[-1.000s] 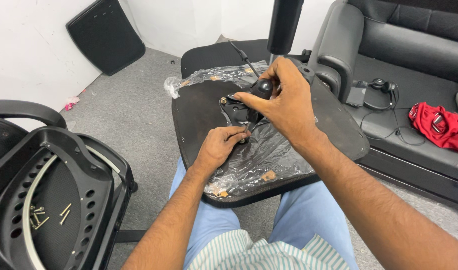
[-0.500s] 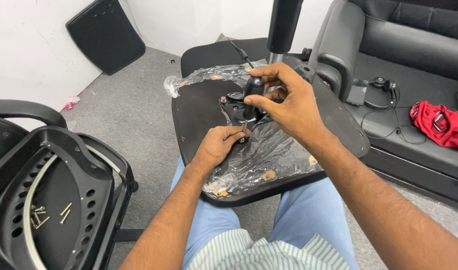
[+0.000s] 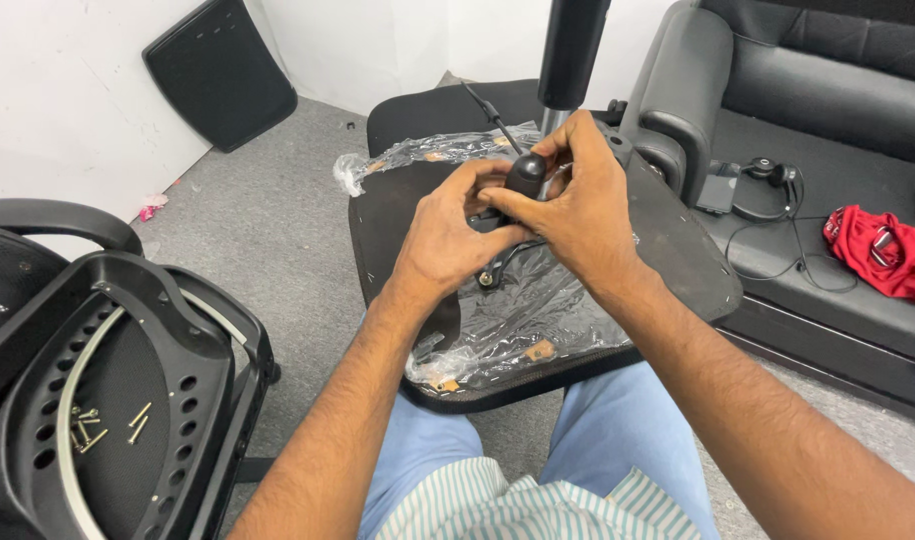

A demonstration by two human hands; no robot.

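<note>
Both hands meet over the upturned chair seat base [image 3: 668, 240], a flat black panel lying across the person's lap, with the gas-lift column [image 3: 570, 50] rising from it just behind the fingers. The right hand [image 3: 578, 205] has its grip closed around a black knob [image 3: 526, 172], thumb and forefinger pinching its rounded top; the left hand [image 3: 448, 235] has its grip wrapped narrow around the metal mechanism directly under that knob, steadying it, though what exactly lies inside the left fingers is hidden. The knob thus sits near the middle of the seat base, just in front of the column. Crinkled clear plastic wrap [image 3: 518, 320] covers the near half of the seat base, and a thin black cable [image 3: 488, 108] runs up from the mechanism toward the column. To work the knob well, I would judge that the left hand should brace the mechanism firmly so the panel does not rock on the knees, while the right turns with the fingertips and stays square to the knob's axis; the loose wrap is best kept away from the threads. Well to the left of the seat base, on the floor, a black chair backrest frame [image 3: 128, 400] holds a few loose screws [image 3: 128, 422]. To the right stands a black sofa [image 3: 828, 110] with a red cloth [image 3: 883, 250] and a headset [image 3: 768, 172] on it.
</note>
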